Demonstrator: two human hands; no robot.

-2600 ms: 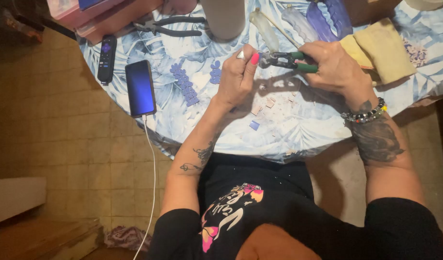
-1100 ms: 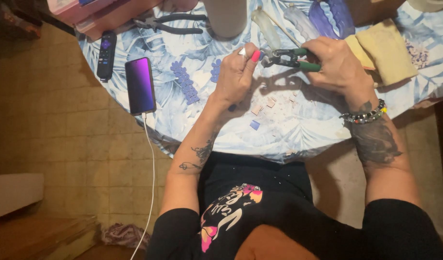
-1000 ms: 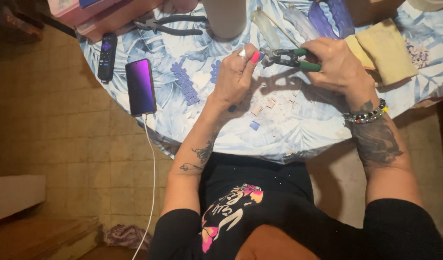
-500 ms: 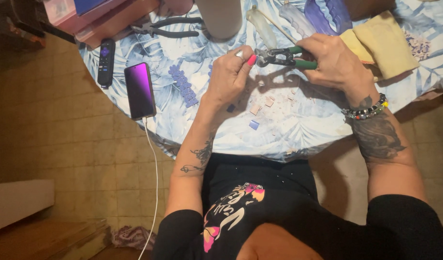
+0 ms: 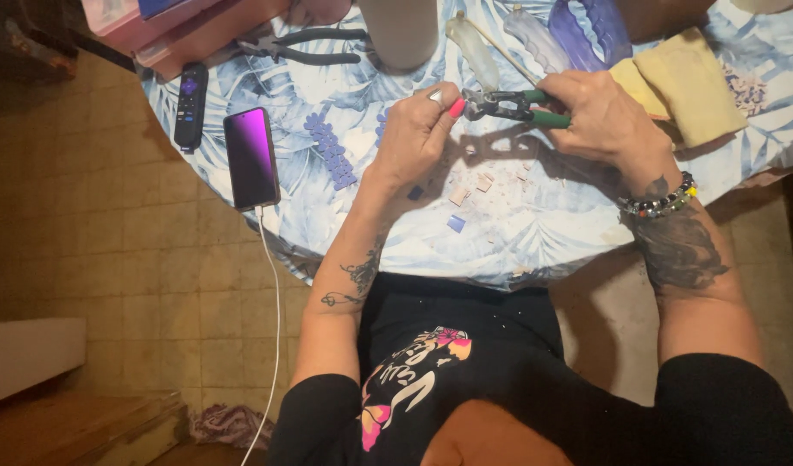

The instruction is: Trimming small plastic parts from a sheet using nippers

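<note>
While two hands (image 5: pixel 422 129) (image 5: pixel 599 112) grip one nipper (image 5: pixel 513 105), four tiles (image 5: pixel 470 185) below

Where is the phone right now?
In the head view, the phone lies on the left side of the table, beside the black remote, left of the left hand, with a white cable hanging down.

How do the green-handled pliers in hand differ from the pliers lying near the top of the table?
The green-handled pliers are held off the table in the right hand, their head meeting the left hand's fingertips; the dark pliers lie flat and untouched on the tablecloth. Handles are green on the first, black on the second. The held pair's handles are squeezed together; the lying pair's are spread apart. Both are metal hand tools.
</note>
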